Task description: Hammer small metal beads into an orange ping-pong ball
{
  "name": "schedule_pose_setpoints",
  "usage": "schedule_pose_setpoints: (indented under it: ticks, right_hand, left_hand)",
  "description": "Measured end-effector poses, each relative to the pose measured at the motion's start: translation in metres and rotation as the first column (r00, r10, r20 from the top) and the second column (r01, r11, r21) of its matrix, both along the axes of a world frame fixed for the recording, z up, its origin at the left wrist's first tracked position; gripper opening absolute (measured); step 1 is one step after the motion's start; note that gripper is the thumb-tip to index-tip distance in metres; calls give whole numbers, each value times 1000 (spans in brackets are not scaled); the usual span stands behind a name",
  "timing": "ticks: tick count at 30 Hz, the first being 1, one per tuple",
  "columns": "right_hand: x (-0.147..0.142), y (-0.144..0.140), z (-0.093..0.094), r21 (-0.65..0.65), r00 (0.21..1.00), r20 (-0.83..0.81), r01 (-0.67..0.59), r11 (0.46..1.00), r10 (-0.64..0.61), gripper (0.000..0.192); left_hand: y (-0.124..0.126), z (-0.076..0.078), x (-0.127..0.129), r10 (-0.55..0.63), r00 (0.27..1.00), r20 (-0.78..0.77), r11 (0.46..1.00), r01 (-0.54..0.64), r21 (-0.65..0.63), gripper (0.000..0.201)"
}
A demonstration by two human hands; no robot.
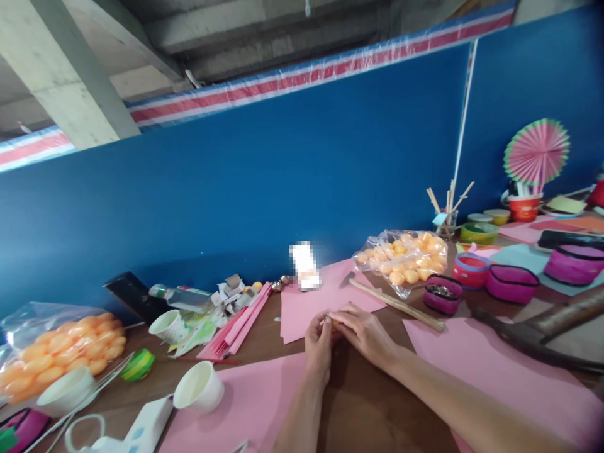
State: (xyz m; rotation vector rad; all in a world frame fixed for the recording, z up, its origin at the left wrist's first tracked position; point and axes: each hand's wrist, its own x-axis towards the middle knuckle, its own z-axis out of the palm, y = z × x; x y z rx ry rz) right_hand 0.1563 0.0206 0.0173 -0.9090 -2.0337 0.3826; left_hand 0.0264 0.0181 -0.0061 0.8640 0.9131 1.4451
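My left hand [318,346] and my right hand [363,333] meet over the brown table [372,409], fingertips pinched together on a small orange object [334,323] that is mostly hidden between them. Just beyond my fingers lies a pink paper sheet [306,302]. Another pink sheet [250,402] lies near my left forearm. A third pink sheet [495,371] lies under my right forearm. A long wooden stick [396,304] rests to the right of my hands.
Clear bags of orange balls sit at the left [56,352] and the back right [406,258]. White paper cups [198,389], folded pink strips [236,327], magenta round pouches [512,284], a hammer [542,333] and a pink paper fan [536,152] surround the work spot. A blue wall [283,170] rises behind.
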Motion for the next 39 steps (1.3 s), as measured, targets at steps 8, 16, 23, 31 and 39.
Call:
schedule_pose_setpoints:
  ticks: [8,16,23,31,39]
  right_hand:
    - [42,23,0,161,845,238,452,877,-479,39]
    - [66,45,-15,120,550,599,657,744,-582,33]
    - [65,48,-12,114,505,619,700,705,-601,34]
    - [32,20,1,234,707,461,487,842,-537,31]
    - [12,2,-3,250,786,435,364,897,-440,36]
  left_hand:
    - [4,4,-6,61,971,231,994,-39,-101,36]
    - [6,7,-17,115,961,252,990,-90,-111,38]
    - [11,6,-22,166,945,281,985,-148,-87,37]
    - [23,-1,-33,291,864,410,956,-278,-94,23]
    - [26,-5,-34,323,851,413,944,-320,-79,16]
